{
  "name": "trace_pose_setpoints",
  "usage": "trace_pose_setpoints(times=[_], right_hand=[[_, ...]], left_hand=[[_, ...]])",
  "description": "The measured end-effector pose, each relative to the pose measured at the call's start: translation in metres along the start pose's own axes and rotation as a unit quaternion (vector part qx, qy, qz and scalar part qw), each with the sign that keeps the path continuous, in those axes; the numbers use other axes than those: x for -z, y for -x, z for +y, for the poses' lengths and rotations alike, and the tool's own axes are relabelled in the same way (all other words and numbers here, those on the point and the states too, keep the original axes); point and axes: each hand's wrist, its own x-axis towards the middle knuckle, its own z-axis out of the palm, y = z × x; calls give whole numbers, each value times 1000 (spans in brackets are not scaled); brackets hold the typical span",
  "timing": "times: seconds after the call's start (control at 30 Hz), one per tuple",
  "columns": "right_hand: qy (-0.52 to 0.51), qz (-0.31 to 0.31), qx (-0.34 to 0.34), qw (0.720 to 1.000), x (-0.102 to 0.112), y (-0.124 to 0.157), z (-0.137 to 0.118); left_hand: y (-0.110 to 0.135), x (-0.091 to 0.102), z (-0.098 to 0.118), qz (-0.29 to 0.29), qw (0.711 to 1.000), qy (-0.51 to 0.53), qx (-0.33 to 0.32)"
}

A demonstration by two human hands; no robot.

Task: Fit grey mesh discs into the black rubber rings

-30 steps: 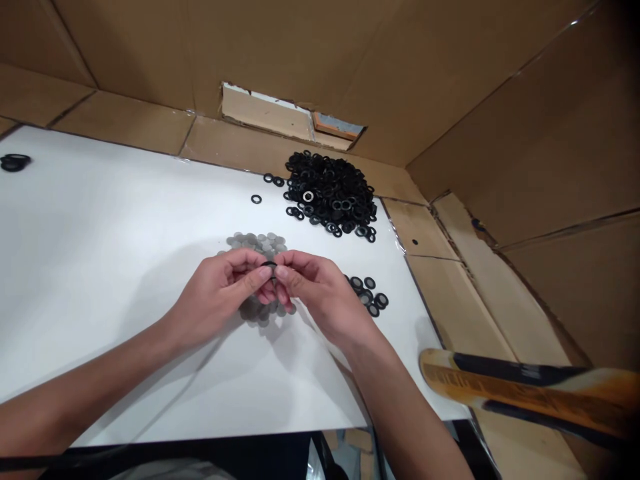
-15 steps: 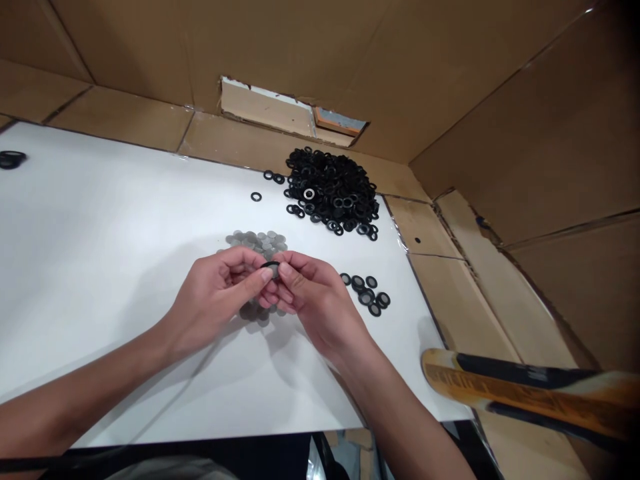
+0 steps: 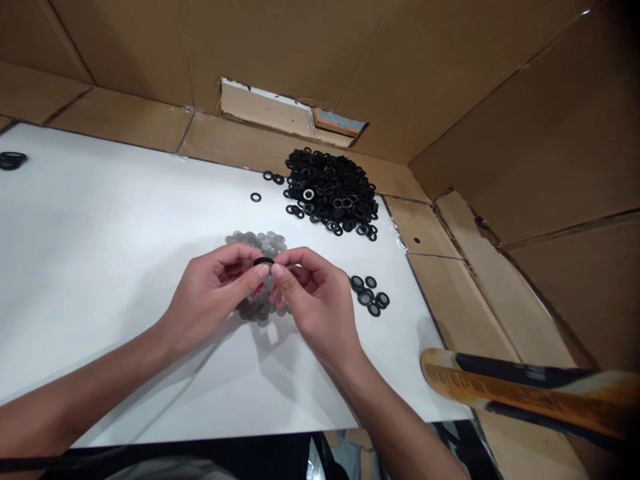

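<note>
My left hand point(image 3: 215, 293) and my right hand point(image 3: 313, 297) meet fingertip to fingertip over a white board point(image 3: 100, 267). Both pinch one small black ring point(image 3: 263, 261) between thumbs and forefingers. Under the hands lies a heap of grey mesh discs point(image 3: 257, 241), partly hidden by my fingers. A big pile of black rings point(image 3: 330, 190) lies at the far edge of the board, with one light-centred ring point(image 3: 309, 194) on it. A small cluster of black rings point(image 3: 370, 297) sits just right of my right hand.
Cardboard walls point(image 3: 500, 100) surround the board at the back and right. A few loose rings point(image 3: 257, 197) lie left of the big pile, and a dark stack point(image 3: 11, 160) sits at the far left. A yellow and black object point(image 3: 525, 393) lies at the lower right.
Both hands have lifted slightly and my right hand's fingers have shifted on the ring. The ring stays pinched between both hands.
</note>
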Motion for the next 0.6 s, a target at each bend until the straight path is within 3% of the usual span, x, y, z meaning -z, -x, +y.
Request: trace_pose_setpoints(times=[0.23,0.47,0.6], right_hand=[[-12,59,46,997,-9,4,3],[-32,38,7,999,-9,4,2],[-31,28,-25,999,-5,1,0]], left_hand=[[-2,0,-3,-39,998,35,21],[-1,-4,-1,7,1000,16,23],[1,-5,1,3,1000,18,20]])
